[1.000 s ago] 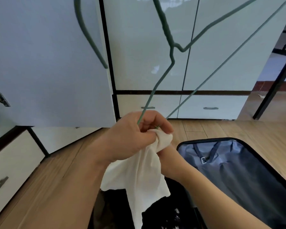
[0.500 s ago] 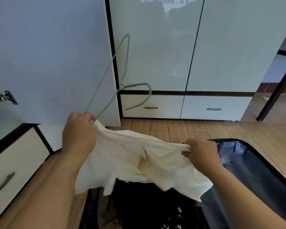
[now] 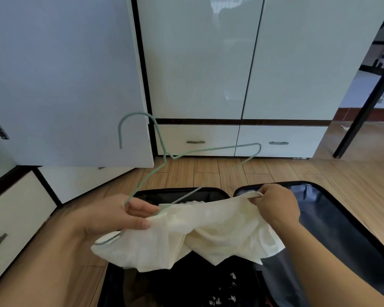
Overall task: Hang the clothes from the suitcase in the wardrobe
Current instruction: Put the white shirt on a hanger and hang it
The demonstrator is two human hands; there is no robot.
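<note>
Soft daylight reaches me from the right, glaring off the glossy wardrobe doors (image 3: 197, 58) ahead. The open door (image 3: 60, 80) on my left sits in bluish shade. The wide lens bows the frame's edges; the suitcase (image 3: 333, 229) interior stays dim.

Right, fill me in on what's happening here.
A person is putting a cream-white cloth garment onto a thin green wire hanger. The left hand holds the hanger's lower end together with one side of the garment; the right hand grips the other side. All of it is held above an open black suitcase on the wooden floor, facing the white wardrobe.
</note>
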